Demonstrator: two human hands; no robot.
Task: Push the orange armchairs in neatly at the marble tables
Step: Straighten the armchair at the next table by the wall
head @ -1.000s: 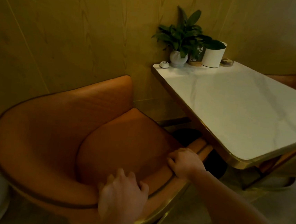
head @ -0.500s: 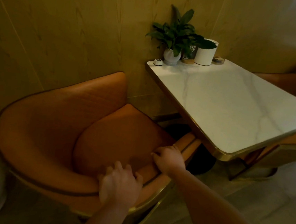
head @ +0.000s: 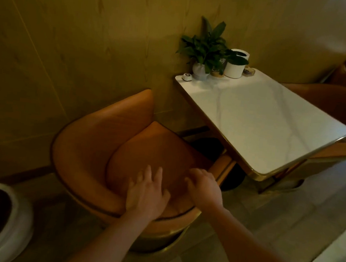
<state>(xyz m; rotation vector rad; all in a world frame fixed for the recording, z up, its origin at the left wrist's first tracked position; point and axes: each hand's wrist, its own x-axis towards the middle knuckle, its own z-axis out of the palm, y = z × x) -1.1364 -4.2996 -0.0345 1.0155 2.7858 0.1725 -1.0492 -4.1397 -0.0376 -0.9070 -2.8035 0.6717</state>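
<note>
Marble table (head: 263,122) set right of orange armchair (head: 94,144). Left hand (head: 147,193) laid on near rim, fingers (head: 159,175) spread; right hand (head: 205,190), nearer table, curled over rim.

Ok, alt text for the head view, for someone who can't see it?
Two hands rest on the near arm of an orange armchair: the left hand flat with fingers spread, the right hand curled over the rim nearer the marble table. The chair's arm tip meets the table's edge; a potted plant and white pot stand at its far end.
</note>
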